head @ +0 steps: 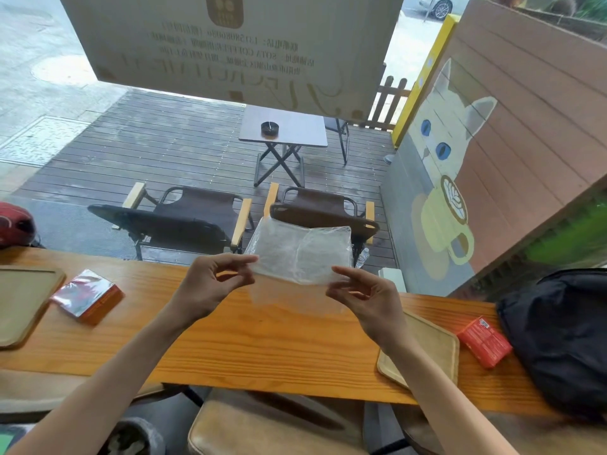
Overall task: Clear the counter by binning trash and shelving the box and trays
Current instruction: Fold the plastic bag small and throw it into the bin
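Both my hands hold a clear plastic bag [297, 249] up above the wooden counter [249, 349]. My left hand [210, 284] pinches its near left edge and my right hand [364, 297] pinches its near right edge. An orange box [88, 297] under shiny wrap lies on the counter to the left. Beside it, at the far left, rests a wooden tray [26, 303]. A second wooden tray [427, 353] sits right of centre, partly under my right wrist. A small orange box [484, 341] lies just right of that tray.
A black bag [558, 333] fills the counter's right end. A red object [14, 224] sits at the far left edge. Stools [262, 425] stand under the counter, with a lined bin [131, 438] at lower left. Beyond the glass are chairs and a small table.
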